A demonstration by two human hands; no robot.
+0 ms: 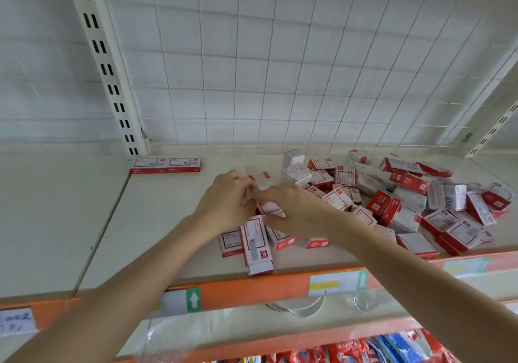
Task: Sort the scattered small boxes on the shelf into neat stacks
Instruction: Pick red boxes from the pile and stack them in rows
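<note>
Many small red-and-white boxes lie jumbled in a pile (pixel 406 197) across the right half of the cream shelf (pixel 157 222). Two boxes (pixel 165 165) lie flat side by side at the back left, by the upright. My left hand (pixel 224 202) and my right hand (pixel 291 211) meet at the middle of the shelf, both holding a small red-and-white box (pixel 265 194) between their fingers, above a few loose boxes (pixel 255 245) near the front edge. The fingers hide most of the held box.
A white wire grid (pixel 266 68) backs the shelf, with slotted uprights (pixel 112 82) at left and right. An orange price rail (pixel 252 289) with labels runs along the front edge. Below are a lower shelf, a clear glass (pixel 363 301) and red and blue packets (pixel 392 348).
</note>
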